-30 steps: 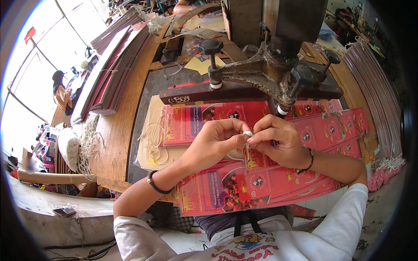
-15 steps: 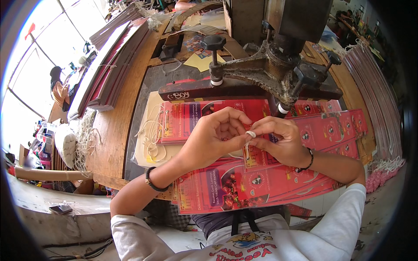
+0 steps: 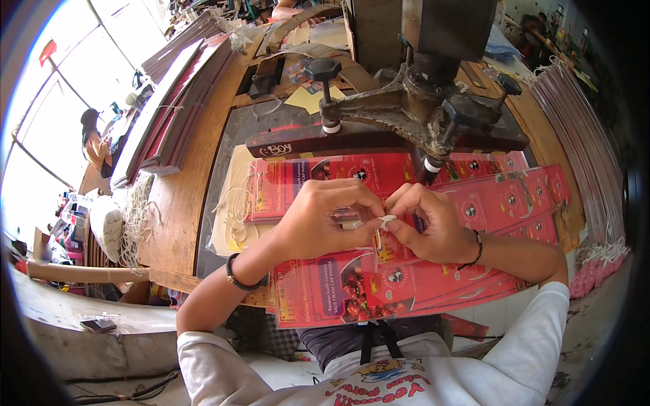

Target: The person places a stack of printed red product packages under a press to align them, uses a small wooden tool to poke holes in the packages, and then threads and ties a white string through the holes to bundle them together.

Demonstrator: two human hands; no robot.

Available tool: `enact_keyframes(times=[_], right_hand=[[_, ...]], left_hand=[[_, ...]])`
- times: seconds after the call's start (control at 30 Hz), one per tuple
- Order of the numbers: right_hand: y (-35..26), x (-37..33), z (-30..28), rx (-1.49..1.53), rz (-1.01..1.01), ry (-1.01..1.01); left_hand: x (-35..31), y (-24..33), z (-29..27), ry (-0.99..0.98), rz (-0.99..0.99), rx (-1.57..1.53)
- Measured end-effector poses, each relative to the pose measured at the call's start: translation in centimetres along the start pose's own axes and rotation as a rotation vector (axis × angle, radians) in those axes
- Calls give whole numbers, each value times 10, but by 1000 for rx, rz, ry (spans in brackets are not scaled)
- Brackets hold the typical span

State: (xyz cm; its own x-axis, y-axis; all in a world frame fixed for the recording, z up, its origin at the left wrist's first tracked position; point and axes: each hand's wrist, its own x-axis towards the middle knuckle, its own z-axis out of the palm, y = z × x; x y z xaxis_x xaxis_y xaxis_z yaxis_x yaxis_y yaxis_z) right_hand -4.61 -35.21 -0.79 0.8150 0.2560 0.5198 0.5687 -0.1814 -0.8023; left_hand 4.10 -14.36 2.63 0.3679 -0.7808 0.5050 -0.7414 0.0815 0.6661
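Both hands meet in the middle, above red printed sheets with clear plastic edges. My left hand (image 3: 323,218) pinches a white cord (image 3: 386,220) between thumb and fingers. From the other side, my right hand (image 3: 431,228) grips the same cord, which forms a small knot at the fingertips. Below the hands, a red printed sheet (image 3: 369,287) lies on top of others in an overlapping pile. Farther back is another red sheet (image 3: 277,183) with thin cord loops (image 3: 235,203) at its left end. My palms partly hide the cord.
A heavy metal press with a dark crossbar (image 3: 284,141) and knobs stands just beyond my hands. Bundled flat panels (image 3: 183,111) are stacked at the left, more strips (image 3: 575,135) at the right. White cords (image 3: 139,216) hang off the table's left side. A person (image 3: 97,142) is far left.
The round cord loop at my fingertips has drawn into a smaller, flatter knot. My fingers have shifted slightly around it, and the view has moved a little.
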Motion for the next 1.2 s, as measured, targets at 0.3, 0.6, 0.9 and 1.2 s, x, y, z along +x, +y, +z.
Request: enact_keyframes(times=[0.3,0.6,0.9,1.2], right_hand=[[-15,-14,6,182,216,-21],[-6,-13,11,317,275,19],[-5,-9,13,186,81,-26],[-6,-8,8,178,73,-13]], left_hand=[[-11,5,21,77,88,33],[-10,4,19,82,15,89],[-14,-8,26,197,91,213],[-8,-6,22,246,298,240]])
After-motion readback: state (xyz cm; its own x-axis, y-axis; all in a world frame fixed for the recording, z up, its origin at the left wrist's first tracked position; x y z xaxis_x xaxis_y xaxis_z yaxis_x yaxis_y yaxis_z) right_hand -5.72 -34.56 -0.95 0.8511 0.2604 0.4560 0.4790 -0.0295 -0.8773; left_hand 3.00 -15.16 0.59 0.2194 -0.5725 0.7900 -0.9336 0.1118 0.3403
